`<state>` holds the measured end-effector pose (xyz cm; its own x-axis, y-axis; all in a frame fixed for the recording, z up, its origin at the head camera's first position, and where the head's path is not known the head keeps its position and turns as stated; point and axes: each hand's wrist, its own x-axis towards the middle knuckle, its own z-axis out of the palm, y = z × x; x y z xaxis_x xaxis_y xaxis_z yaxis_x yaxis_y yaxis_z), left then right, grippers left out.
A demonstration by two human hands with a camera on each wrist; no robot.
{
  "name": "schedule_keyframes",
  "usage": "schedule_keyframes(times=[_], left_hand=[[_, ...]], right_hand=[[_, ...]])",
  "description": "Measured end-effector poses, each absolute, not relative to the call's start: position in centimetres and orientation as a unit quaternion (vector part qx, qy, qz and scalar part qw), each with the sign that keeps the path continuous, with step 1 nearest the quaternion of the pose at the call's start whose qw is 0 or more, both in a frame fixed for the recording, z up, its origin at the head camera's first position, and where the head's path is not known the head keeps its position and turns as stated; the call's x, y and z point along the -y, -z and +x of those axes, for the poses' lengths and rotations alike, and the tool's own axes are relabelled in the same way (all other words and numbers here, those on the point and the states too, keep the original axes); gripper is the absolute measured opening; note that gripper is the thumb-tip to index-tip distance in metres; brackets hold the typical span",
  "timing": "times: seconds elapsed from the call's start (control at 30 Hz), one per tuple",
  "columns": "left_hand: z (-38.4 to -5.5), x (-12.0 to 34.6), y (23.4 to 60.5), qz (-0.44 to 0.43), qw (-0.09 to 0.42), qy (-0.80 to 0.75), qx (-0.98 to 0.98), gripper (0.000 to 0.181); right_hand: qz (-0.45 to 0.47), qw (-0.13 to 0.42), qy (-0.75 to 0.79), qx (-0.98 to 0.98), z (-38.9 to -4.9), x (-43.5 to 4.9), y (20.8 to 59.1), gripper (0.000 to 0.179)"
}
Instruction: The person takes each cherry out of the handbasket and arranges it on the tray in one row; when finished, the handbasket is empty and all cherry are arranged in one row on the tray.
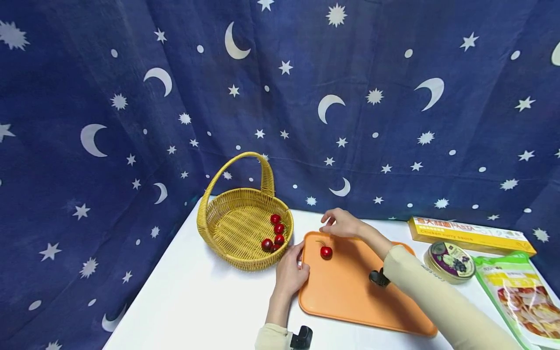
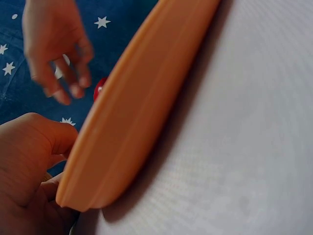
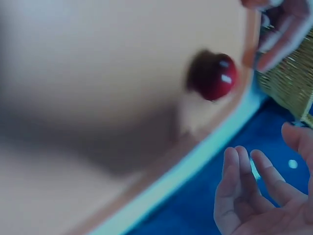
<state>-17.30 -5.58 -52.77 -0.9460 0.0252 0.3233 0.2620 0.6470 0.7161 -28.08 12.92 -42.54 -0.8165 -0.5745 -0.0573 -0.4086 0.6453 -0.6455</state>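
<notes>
An orange tray (image 1: 337, 296) lies on the white table with one dark red cherry (image 1: 326, 253), its stem showing, near the tray's far left corner. My left hand (image 1: 290, 273) holds the tray's left edge; in the left wrist view the thumb and fingers (image 2: 61, 137) pinch its rim. Over the tray's far edge, just beyond the cherry, hovers my right hand (image 1: 343, 223), its fingers loosely bent with nothing between them. To the left stands a yellow wicker basket (image 1: 247, 264) with a tall handle. Several cherries (image 1: 279, 228) sit along the basket's right inner side.
Right of the tray are a round tin (image 1: 450, 262), a long yellow pasta box (image 1: 472, 236) and a green-edged food bag (image 1: 522, 296). A dark blue curtain (image 1: 297, 112) with moons and stars hangs behind the white table (image 1: 183, 296).
</notes>
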Motion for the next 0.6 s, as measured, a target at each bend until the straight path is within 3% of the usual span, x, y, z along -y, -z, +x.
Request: schedule_keyframes(times=[0.27,0.6], left_hand=[[-17.3,5.7,52.7,-0.082,0.156,0.406,0.897,0.060],[-17.3,5.6,52.9,-0.079,0.163,0.398,0.900,0.055]], right_hand=[[-0.307,0.106,0.311,-0.893,-29.3,-8.5,39.2,0.025],[-0.328,0.150,0.291,-0.886,-30.3,-2.3,37.3,0.030]])
